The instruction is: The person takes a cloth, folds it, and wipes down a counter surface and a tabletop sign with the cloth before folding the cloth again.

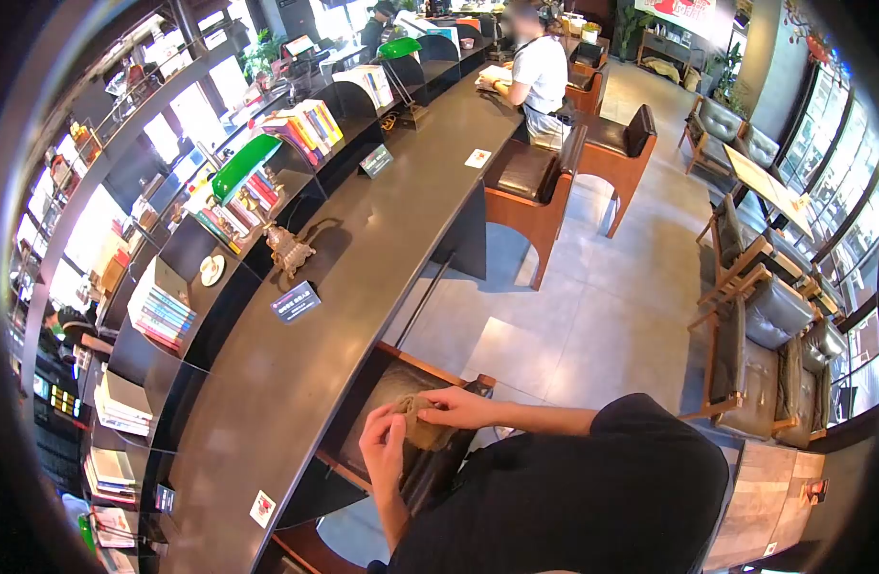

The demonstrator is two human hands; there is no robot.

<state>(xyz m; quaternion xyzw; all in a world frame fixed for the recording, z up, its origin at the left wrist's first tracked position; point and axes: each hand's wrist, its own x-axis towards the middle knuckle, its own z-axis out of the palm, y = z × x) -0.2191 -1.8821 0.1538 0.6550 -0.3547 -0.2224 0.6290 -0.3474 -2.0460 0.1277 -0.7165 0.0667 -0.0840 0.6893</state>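
Both hands meet over a dark leather bar chair (367,407) at the counter's edge, holding a bunched brown cloth (428,436). My left hand (382,445) has its fingers bent and pinched on the near side of the cloth. My right hand (454,408) grips its upper edge from the other side. The lower part of the cloth hangs loose below the fingers. Some fingertips are hidden in its folds.
A long dark counter (363,249) curves past, bearing a turtle-shaped ornament (289,251), a small sign (296,302) and printed cards. Books and a green lamp (246,167) line its raised shelf. Farther along stands a person in white (540,77). Armchairs (765,325) stand right.
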